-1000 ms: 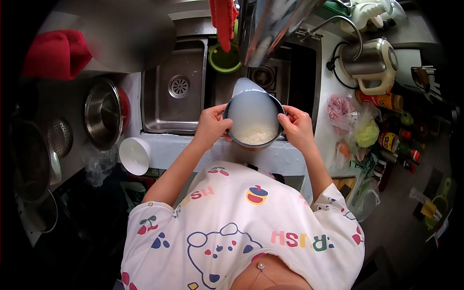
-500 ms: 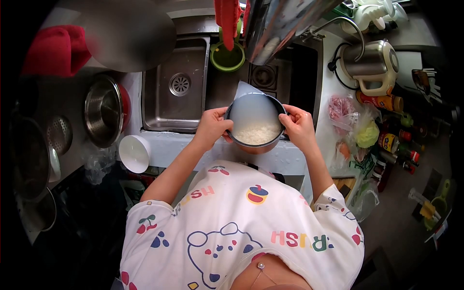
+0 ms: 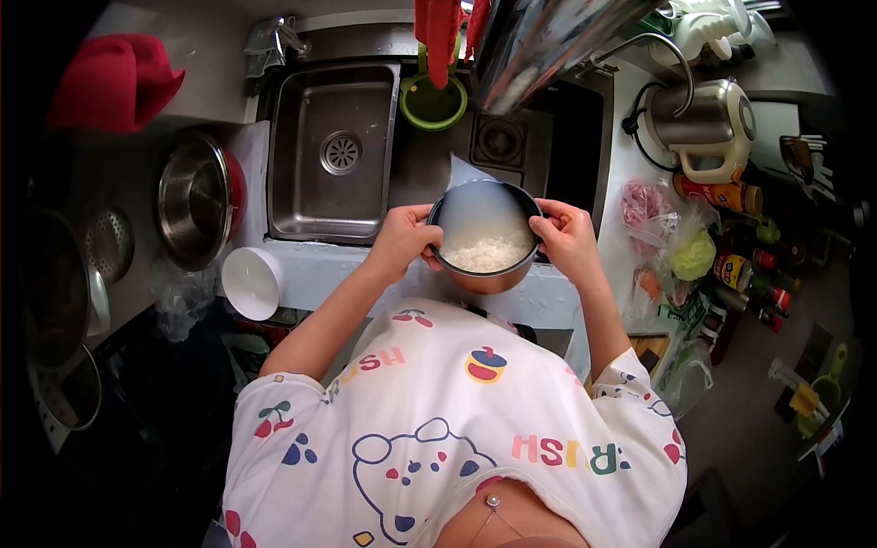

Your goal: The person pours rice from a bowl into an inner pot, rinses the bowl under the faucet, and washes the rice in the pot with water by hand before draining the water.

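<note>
A round pot (image 3: 493, 281) is tilted away from me over the near edge of the sink. White rice (image 3: 491, 254) lies at its near side, with cloudy water (image 3: 478, 203) over the rest. The water spills over the far rim in a pale stream (image 3: 463, 171). My left hand (image 3: 402, 241) pinches the pot's left rim, and my right hand (image 3: 566, 239) grips its right rim. Ahead of the pot is the dark sink compartment, with a green-rimmed strainer (image 3: 433, 102) at its back.
A steel basin (image 3: 333, 196) with a drain is on the left. A white bowl (image 3: 251, 284) and metal bowls (image 3: 194, 203) stand further left. On the right are a kettle (image 3: 699, 128), bagged food (image 3: 694, 251) and bottles. Red gloves (image 3: 438, 36) hang above the sink.
The stream over the far rim has become smaller, and more rice shows in the pot. A blurred grey shape at the upper left is gone, uncovering a faucet. Both hands keep their hold.
</note>
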`<state>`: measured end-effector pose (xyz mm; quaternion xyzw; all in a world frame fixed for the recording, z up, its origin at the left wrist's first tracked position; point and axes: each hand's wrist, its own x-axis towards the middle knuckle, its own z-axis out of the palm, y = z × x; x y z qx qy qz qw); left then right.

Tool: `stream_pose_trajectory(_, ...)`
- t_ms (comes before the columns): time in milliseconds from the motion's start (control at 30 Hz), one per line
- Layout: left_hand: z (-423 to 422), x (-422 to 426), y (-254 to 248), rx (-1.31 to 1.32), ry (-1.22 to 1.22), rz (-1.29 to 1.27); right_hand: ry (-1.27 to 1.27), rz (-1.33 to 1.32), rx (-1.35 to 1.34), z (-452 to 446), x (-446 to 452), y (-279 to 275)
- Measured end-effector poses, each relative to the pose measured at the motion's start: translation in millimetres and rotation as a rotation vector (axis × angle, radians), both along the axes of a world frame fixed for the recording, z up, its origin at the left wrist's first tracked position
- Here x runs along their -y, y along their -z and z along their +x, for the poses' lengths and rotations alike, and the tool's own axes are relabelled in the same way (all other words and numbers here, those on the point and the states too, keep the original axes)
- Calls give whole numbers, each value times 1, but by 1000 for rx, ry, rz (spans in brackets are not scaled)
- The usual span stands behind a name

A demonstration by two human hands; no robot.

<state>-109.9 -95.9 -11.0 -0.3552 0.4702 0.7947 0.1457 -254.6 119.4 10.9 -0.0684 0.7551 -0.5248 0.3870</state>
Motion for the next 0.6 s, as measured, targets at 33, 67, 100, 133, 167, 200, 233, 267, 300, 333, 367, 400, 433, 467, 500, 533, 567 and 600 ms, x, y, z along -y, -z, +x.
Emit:
stream_pose_trajectory(33,-1,0,-2,5,1,1,3,7,5,0,0,0)
stream_pose_trajectory(67,-2,1,-5,10,2,2,6,14,10,0,0,-1)
stream_pose_trajectory(100,-3,1,-6,14,2,2,15,7,29,0,0,0)
stream_pose_trajectory(133,-2,1,-6,17,9,1,23,-1,46,0,0,1)
stream_pose_trajectory(167,-2,2,-5,19,16,0,32,-8,64,0,0,2)
stream_pose_trajectory(200,-2,2,-5,21,22,-1,13,20,80,-1,0,-2)
stream_pose_trajectory(233,-1,2,-3,26,29,-7,-6,48,95,-2,2,-10)
stream_pose_trajectory(267,0,3,-1,31,37,-12,-25,76,110,-2,2,-14)
stream_pose_trajectory(300,0,3,0,36,45,-18,-30,82,107,-2,3,-14)
stream_pose_trajectory(333,0,4,0,38,48,-11,-35,88,104,-2,3,-14)
stream_pose_trajectory(367,0,4,-1,39,51,-4,-40,95,100,-2,3,-14)
stream_pose_trajectory(400,0,5,-1,41,54,3,-49,98,107,-3,3,-14)
stream_pose_trajectory(433,0,6,-1,44,64,6,-57,102,113,-4,4,-15)
stream_pose_trajectory(467,0,7,1,46,74,9,-65,107,120,-4,4,-15)
stream_pose_trajectory(500,-1,7,2,48,84,13,-68,113,118,-4,3,-15)
stream_pose_trajectory(533,-2,8,2,49,91,12,-70,119,116,-4,3,-14)
stream_pose_trajectory(567,-3,9,1,50,97,11,-72,126,114,-4,3,-14)
stream_pose_trajectory(600,-4,9,1,52,104,10,-74,129,114,-5,3,-14)
